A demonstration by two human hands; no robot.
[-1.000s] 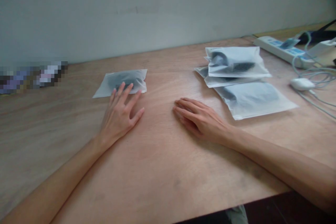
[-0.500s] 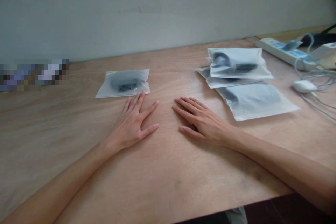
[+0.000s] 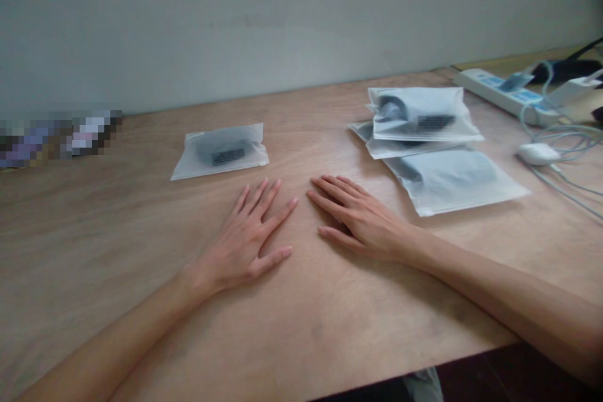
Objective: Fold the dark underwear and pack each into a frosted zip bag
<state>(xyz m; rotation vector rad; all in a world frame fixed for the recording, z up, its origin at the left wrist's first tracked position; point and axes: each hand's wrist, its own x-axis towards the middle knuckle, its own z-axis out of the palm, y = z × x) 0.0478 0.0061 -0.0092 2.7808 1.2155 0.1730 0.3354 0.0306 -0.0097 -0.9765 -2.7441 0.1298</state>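
My left hand (image 3: 247, 235) lies palm down on the wooden table (image 3: 282, 333), fingers spread and holding nothing. Just beyond its fingertips, apart from them, is a frosted zip bag (image 3: 195, 154) with a dark item inside and a black printed label. Flat on the wood to the right rests my right hand (image 3: 360, 217), also open, its fingers pointing at the left hand. A pile of similar frosted bags is beyond it: a top bag (image 3: 409, 129) with a dark curved item showing, another partly hidden under it, and a lower bag (image 3: 464, 179) closer to me.
A white power strip (image 3: 509, 97) with plugs stands at the back right. Near it are a white charger (image 3: 538, 153) and looped cables (image 3: 572, 138). A pale wall (image 3: 292, 19) rises behind the table. Pixelated items (image 3: 89, 133) sit at the far left.
My left hand has drawn back toward me and slightly right, away from the single bag's near edge. My right hand stays in place. The view has shifted slightly.
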